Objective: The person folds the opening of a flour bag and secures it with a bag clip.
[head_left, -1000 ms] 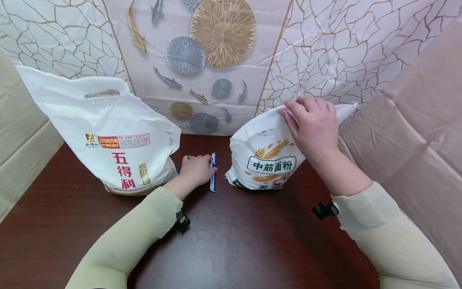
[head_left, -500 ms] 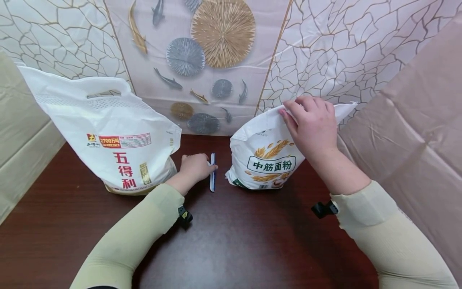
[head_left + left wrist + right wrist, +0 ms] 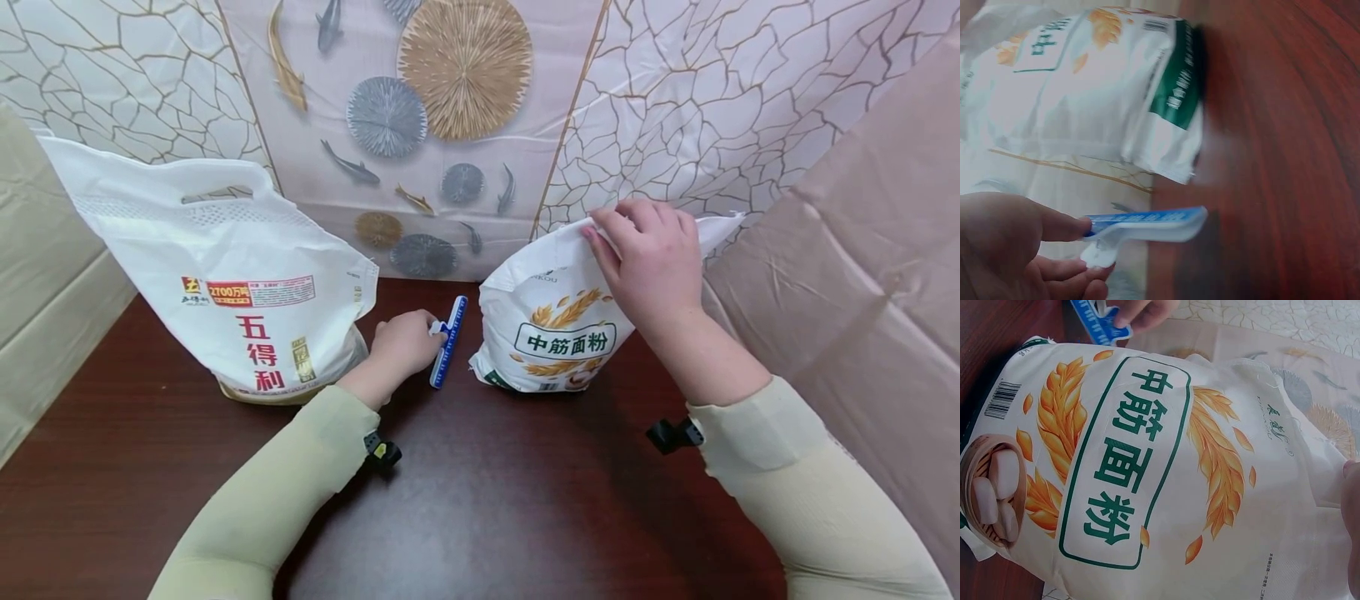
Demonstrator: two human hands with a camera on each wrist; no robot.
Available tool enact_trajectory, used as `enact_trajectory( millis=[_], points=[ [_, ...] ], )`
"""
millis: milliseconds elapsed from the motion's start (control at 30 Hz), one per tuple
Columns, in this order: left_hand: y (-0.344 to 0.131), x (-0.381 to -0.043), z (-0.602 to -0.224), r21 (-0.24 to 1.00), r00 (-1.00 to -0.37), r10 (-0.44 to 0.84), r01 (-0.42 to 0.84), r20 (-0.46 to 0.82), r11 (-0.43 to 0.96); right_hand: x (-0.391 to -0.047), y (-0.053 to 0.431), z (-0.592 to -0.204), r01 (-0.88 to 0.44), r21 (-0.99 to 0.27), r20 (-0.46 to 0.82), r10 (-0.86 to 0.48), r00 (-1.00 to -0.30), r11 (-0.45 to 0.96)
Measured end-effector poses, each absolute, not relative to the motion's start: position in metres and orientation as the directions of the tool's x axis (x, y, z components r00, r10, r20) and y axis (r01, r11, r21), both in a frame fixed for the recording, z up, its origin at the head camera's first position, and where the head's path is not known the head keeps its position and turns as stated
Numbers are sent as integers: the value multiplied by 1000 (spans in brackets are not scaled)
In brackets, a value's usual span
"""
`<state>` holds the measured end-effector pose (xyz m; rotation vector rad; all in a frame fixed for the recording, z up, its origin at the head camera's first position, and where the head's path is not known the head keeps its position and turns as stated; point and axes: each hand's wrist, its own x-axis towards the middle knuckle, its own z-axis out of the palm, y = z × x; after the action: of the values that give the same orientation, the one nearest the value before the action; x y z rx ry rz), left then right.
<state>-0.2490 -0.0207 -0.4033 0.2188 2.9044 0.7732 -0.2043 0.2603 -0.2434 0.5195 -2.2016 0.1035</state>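
Head view alone shows us the handled bag [image 3: 232, 271]; our left hand [image 3: 403, 343] pinches a clip [image 3: 449, 345], our right hand [image 3: 654, 262] grips the flour bag [image 3: 558, 333].

two bags [image 3: 225, 275] [image 3: 558, 321], one clip [image 3: 453, 333]

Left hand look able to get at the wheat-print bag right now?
Probably yes: the head view shows only tabletop between the blue clip the left hand pinches and that bag, though the right hand holds its top.
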Motion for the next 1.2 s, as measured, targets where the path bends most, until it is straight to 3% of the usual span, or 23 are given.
enact_trajectory(
  millis=[533,833,1200],
  points=[
    [-32,-233,-370,773,-986,116,168,123,612,-202,262,-243,-399,86,766,-317,-559,913],
    [-32,-227,-363,805,-972,119,234,202,546,-203,261,-243,-402,83,763,-318,-564,912],
    [-27,-220,-353,831,-972,106,235,210,505,-204,260,-242,-396,78,749,-316,-582,915]
  ],
)
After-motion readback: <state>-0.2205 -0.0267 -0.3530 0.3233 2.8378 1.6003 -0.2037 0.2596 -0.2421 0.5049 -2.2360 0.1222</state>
